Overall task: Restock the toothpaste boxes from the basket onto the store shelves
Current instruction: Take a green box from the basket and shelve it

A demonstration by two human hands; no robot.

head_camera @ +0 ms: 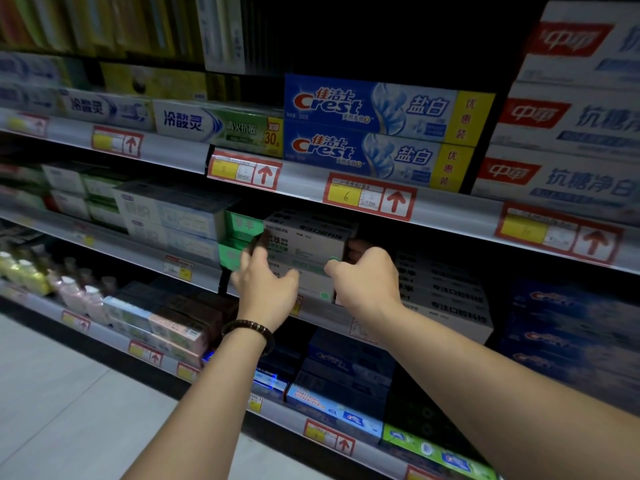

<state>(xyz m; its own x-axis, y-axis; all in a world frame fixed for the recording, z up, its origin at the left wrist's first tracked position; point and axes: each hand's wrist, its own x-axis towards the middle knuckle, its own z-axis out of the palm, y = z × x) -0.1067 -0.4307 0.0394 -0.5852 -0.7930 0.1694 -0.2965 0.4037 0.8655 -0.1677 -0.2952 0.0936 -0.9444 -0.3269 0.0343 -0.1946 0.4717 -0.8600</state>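
A stack of white and green toothpaste boxes (308, 247) sits on the middle shelf (194, 275), in a dark gap between green boxes (239, 233) on the left and a pile of white boxes (446, 296) on the right. My left hand (266, 289) grips the stack's left end, fingers curled round its corner. At the right end, my right hand (367, 275) grips it too, thumb on the front face and fingers behind. Both arms reach forward. The basket is out of view.
Blue Crest boxes (377, 129) and white boxes with red labels (568, 133) fill the shelf above. Its price rail (367, 195) hangs just over my hands. Lower shelves hold more boxes (346, 368) and small bottles (31, 275). Pale floor (69, 393) lies at the lower left.
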